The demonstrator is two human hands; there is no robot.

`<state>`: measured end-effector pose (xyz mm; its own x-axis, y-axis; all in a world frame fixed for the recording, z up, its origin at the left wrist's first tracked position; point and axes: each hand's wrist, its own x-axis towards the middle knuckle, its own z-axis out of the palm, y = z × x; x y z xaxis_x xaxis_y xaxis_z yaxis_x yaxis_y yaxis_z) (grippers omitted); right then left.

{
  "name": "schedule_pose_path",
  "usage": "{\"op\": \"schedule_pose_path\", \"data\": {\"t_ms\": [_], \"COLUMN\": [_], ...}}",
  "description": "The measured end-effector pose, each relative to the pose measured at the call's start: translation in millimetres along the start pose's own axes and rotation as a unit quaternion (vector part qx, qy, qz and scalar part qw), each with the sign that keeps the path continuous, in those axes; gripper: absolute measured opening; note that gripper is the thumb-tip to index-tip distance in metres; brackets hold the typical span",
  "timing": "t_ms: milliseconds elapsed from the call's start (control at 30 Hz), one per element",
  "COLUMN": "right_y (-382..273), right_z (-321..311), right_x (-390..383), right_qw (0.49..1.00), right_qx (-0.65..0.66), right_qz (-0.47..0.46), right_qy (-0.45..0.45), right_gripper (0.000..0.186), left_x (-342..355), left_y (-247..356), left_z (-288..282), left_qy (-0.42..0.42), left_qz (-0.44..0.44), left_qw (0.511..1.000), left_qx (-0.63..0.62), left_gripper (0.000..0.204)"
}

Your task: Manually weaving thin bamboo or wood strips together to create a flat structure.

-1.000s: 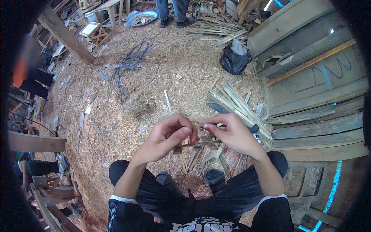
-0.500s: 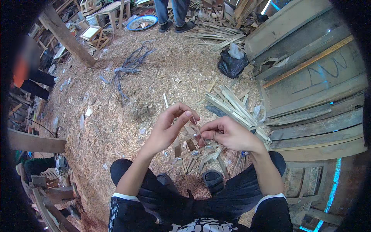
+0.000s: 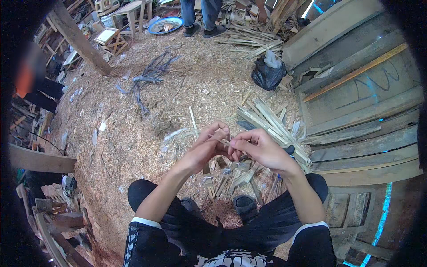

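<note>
Close together above the wood scraps, my left hand and my right hand meet with fingers pinched. Between their fingertips shows a small thin pale strip, which looks like wood; its far end is hidden by the fingers. Under the hands lie short wooden pieces with bits of clear plastic among them. To the right of my right hand is a heap of long pale wooden strips, with a dark handle-like object against it.
Wood shavings cover the ground. Ahead lie a tangle of grey straps and a black plastic bag. A person in jeans stands at the back beside a blue-rimmed basin. Wooden boards line the right; a post leans at left.
My hands have drawn closer together, and the left has turned, its fingers now nearer the right's fingertips. At the back, another person's hand has come into view by the wood pile.
</note>
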<state>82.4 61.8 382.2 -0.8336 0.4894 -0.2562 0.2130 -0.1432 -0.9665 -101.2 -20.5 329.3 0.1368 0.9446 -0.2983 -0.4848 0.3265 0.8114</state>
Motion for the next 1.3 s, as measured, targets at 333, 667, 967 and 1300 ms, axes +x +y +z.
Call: {"op": "schedule_pose_path", "data": {"t_ms": [333,667,967,1300], "right_y": [2,-5,-1,-17], "right_z": [-8,-9,-9,-23], "right_x": [-2,0,1,1], "right_qw": [0.997,0.998,0.993,0.994], "right_qx": [0.057,0.061,0.112,-0.076], "right_qz": [-0.022,-0.018,-0.022,-0.048], "right_qy": [0.056,0.02,0.025,0.058], "right_gripper": [0.021,0.029,0.026,0.012], "left_x": [0,2,-3,-2], "left_y": [1,-5,5,2], "left_z": [7,1,4,-11], "left_qy": [-0.012,-0.069,-0.054,-0.061], "left_qz": [-0.042,-0.01,-0.025,0.068], "left_qw": [0.998,0.983,0.989,0.989], "left_qx": [-0.051,-0.172,-0.135,-0.113], "left_gripper": [0.021,0.018,0.039,0.048]}}
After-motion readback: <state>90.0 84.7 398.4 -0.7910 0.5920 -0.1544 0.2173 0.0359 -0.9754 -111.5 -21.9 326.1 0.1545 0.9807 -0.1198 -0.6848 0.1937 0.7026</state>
